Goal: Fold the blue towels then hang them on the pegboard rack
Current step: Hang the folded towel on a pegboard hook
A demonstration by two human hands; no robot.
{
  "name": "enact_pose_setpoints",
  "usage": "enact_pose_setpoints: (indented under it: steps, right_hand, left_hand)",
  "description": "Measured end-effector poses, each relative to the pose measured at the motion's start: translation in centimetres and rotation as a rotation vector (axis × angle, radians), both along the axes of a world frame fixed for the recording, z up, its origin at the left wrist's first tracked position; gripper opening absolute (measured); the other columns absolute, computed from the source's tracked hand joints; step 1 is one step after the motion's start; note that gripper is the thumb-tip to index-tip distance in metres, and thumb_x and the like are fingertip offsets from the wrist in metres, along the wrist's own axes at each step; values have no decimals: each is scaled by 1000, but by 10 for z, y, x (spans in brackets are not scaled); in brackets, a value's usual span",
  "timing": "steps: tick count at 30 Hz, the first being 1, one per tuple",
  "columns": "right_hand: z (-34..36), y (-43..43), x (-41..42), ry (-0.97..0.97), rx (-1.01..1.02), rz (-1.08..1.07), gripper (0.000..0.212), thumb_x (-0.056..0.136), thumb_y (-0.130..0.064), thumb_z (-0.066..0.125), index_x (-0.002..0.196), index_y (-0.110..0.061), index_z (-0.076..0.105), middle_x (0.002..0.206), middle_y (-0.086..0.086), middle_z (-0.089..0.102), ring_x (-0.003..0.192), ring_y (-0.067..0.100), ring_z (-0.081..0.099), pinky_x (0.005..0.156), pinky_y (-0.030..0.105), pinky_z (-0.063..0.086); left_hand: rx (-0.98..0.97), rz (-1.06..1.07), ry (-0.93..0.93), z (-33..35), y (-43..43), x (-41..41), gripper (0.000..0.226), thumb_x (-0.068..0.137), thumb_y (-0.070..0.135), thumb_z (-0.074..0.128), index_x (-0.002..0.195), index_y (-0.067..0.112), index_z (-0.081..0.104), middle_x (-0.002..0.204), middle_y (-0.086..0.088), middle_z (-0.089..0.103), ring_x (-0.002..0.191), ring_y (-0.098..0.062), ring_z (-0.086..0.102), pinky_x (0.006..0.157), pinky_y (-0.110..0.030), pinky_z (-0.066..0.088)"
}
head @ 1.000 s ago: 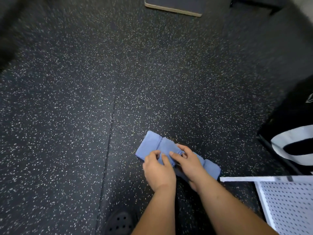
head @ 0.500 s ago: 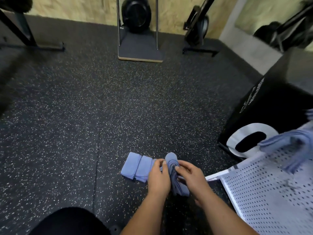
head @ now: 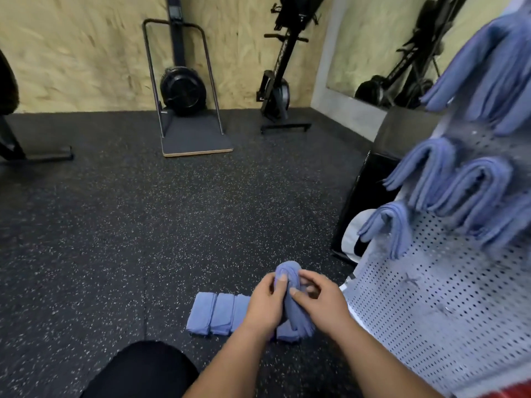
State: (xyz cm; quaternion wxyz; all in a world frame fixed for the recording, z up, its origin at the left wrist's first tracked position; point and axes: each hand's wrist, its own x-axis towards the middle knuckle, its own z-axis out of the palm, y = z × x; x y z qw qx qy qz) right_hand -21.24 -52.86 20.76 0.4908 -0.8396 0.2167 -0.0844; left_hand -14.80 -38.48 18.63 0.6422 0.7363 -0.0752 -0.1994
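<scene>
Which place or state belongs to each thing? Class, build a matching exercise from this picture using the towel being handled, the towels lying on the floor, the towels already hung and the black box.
Things
1. lifted towel
2. row of folded towels
3. hung towels
4. black box

Places or states
A. draped over pegs on the pegboard rack
B. standing on the floor beyond the rack, partly hidden by it
C. gripped by the left hand and right hand
D. lying on the floor beside the left hand

Pairs: 1-C, 2-D, 3-A, 4-B
</scene>
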Motion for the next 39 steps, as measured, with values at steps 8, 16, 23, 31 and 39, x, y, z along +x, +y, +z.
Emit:
enact_pose_setpoints:
  steps: [8,16,23,31,39]
  right_hand:
    - [28,-18,-38,-72,-196,-80,57,88,-27,83,138,-42,59,122,-19,55,107,-6,60,92,14,49]
    - [48,-44,-75,-85,-305,-323,39,104,-24,59,140,-40,61,119,-17,73,106,11,69,88,30,53]
    - [52,-70,-98,-156,-365,-535,39,108,-21,56,145,-33,60,130,-9,70,113,19,65,90,37,54]
    - [66,-97,-93,-306,-239,-750,41,108,-20,54,144,-40,59,123,-7,75,99,20,70,81,39,57]
    - [84,-127,-64,-424,-31,-923,42,108,-20,54,143,-41,63,126,-11,74,107,15,70,89,28,50]
  left_hand:
    - [103,-116,-207,30,-22,-19,21,107,48,53,105,34,69,98,11,75,91,-8,70,84,-40,58]
    - [188,-229,-444,57,-68,-37,24,109,41,47,95,32,64,93,8,67,88,-15,62,79,-37,49]
    - [127,-237,-538,79,-112,-52,20,107,34,54,121,38,68,105,22,71,95,9,62,75,-12,42]
    - [30,-242,-633,113,-166,-46,25,108,32,56,130,34,67,114,18,72,98,1,65,82,-14,48]
    - [0,-270,-569,130,-221,-30,29,108,28,55,134,26,67,117,13,71,106,-7,64,91,-22,48]
